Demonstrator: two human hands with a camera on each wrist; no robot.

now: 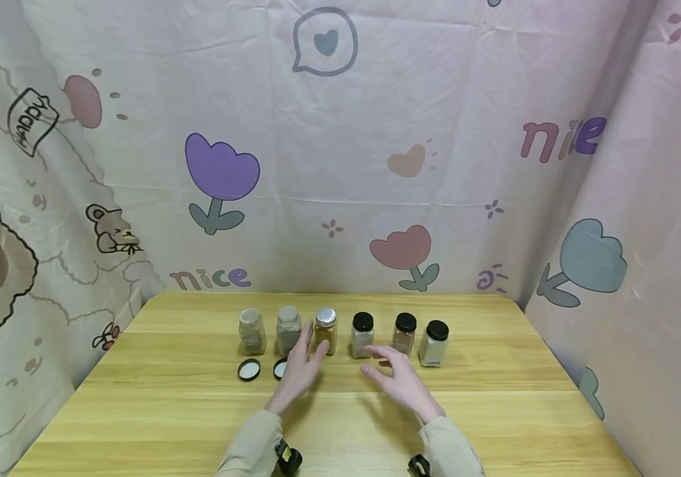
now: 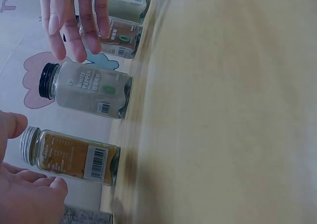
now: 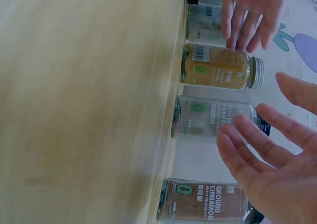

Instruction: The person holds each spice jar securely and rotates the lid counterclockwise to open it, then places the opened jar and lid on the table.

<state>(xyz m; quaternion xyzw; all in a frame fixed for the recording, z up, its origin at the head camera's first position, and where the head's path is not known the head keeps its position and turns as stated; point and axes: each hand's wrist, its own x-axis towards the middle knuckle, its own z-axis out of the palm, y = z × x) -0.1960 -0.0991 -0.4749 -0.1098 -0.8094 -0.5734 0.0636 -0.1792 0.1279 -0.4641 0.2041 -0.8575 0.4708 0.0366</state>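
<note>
A glass jar of yellow-brown powder (image 1: 325,333) with a silvery top stands upright mid-row. My left hand (image 1: 297,371) is beside it; in the left wrist view its thumb and relaxed fingers lie on either side of the jar's top, and contact cannot be told. To the right stands a white pepper jar (image 2: 94,90) with a black lid. Close in front of that jar is my right hand (image 1: 403,382), fingers spread and loosely bent, holding nothing. A ground cinnamon jar (image 3: 203,201), black-lidded, stands on the right hand's other side.
Two jars with pale tops, the far-left jar (image 1: 252,333) and its neighbour (image 1: 288,328), stand left of the yellow one. Before them lie two black lids, one upturned lid (image 1: 249,370) and another lid (image 1: 279,368) partly hidden. A black-lidded jar (image 1: 434,344) ends the row on the wooden table (image 1: 167,411).
</note>
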